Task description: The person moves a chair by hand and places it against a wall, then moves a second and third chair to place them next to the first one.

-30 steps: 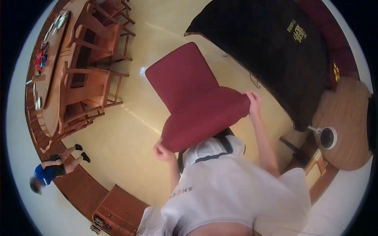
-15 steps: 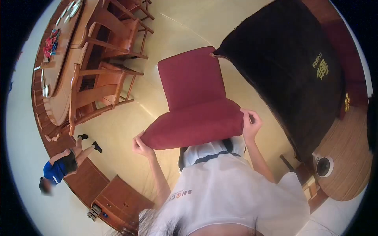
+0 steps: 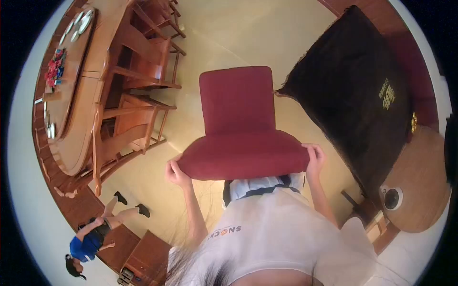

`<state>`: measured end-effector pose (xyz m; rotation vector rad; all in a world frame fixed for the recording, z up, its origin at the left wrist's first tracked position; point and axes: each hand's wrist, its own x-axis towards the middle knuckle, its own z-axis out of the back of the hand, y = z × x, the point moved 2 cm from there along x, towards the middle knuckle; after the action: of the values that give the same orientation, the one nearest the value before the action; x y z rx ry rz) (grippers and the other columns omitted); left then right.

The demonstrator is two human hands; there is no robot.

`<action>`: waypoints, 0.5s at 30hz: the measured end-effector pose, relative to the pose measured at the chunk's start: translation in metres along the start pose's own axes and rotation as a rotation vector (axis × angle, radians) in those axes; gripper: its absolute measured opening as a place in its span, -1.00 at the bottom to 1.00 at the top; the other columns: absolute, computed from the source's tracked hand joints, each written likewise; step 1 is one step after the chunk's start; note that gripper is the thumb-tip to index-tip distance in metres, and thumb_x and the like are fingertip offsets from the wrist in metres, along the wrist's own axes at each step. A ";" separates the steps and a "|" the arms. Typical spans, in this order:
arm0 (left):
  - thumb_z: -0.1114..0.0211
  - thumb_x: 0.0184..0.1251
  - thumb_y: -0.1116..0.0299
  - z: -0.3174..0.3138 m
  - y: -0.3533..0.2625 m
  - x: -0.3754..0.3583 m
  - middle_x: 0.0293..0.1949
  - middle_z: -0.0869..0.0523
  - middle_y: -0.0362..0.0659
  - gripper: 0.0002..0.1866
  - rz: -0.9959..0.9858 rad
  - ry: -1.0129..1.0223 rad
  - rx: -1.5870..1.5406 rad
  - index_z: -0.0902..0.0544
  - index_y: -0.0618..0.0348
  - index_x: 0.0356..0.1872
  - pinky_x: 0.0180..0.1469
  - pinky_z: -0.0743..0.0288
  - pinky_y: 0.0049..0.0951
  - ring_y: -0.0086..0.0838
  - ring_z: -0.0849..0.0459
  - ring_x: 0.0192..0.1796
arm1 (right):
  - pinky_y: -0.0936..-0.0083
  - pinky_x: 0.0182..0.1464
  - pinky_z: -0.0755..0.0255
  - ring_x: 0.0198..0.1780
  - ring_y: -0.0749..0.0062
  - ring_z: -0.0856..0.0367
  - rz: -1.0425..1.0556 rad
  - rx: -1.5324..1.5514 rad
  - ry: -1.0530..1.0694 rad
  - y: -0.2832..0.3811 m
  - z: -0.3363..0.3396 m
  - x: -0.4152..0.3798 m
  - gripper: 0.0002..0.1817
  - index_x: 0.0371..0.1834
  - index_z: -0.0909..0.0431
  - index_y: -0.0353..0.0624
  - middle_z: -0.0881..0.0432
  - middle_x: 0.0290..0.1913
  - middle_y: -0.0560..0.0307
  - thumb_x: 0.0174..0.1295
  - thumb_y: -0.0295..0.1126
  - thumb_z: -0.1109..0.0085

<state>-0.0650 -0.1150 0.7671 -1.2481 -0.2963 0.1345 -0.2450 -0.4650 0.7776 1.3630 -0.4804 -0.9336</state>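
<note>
Two hands hold one red chair (image 3: 237, 124) by the front corners of its seat. The chair stands directly in front of the person's body, its backrest on the far side, seat edge close against the white shirt (image 3: 272, 229). The left hand (image 3: 177, 173) is closed on the seat's left front corner, fingers curled under the padded edge. The right hand (image 3: 315, 160) is closed on the right front corner, fingers wrapped over the edge. Both arms are bent and reach forward from the torso.

To the right of the chair, just beside its backrest, a dark cloth with gold lettering (image 3: 355, 90) drapes over a large piece of furniture. Further right a round wooden table (image 3: 424, 190) carries a small white device with a dark centre (image 3: 391, 198). To the left, wooden chairs (image 3: 138, 105) stand at a long wooden dining table (image 3: 76, 95) set with dishes. Bare pale floor (image 3: 229, 38) lies beyond the red chair. At lower left another person in a blue top (image 3: 90, 238) is beside a wooden cabinet (image 3: 143, 257), well apart from the hands.
</note>
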 end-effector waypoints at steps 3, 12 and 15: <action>0.05 0.24 0.44 -0.018 -0.014 0.015 -0.47 -0.65 -0.04 -0.70 -0.026 0.032 0.066 -0.59 0.43 -0.51 -0.24 -0.42 -0.46 -0.45 -0.57 -0.39 | 0.50 0.03 -0.31 -0.12 0.37 -0.53 0.075 0.073 0.016 0.003 -0.007 0.000 -0.90 -0.41 -0.51 -0.34 -0.61 -0.27 0.02 0.15 -0.55 0.01; 0.06 0.20 0.49 -0.069 -0.062 0.061 -0.50 -0.66 -0.05 -0.71 -0.048 0.041 -0.027 -0.60 0.42 -0.55 -0.25 -0.41 -0.50 -0.47 -0.58 -0.41 | 0.42 -0.06 -0.37 -0.18 0.18 -0.55 0.418 -0.309 -0.090 0.049 -0.013 0.026 -0.86 -0.33 -0.51 -0.33 -0.58 -0.28 -0.08 0.00 -0.58 -0.06; 0.07 0.18 0.50 -0.103 -0.084 0.058 -0.51 -0.66 -0.05 -0.72 -0.040 0.086 0.030 -0.59 0.42 -0.57 -0.25 -0.42 -0.50 -0.46 -0.58 -0.41 | 0.43 -0.08 -0.39 -0.21 0.16 -0.56 0.504 -0.354 -0.150 0.064 0.016 0.038 -0.87 -0.36 -0.50 -0.36 -0.58 -0.31 -0.09 0.00 -0.62 -0.01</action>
<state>0.0151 -0.2206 0.8261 -1.2140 -0.2441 0.0505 -0.2174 -0.5080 0.8340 0.7996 -0.6976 -0.6631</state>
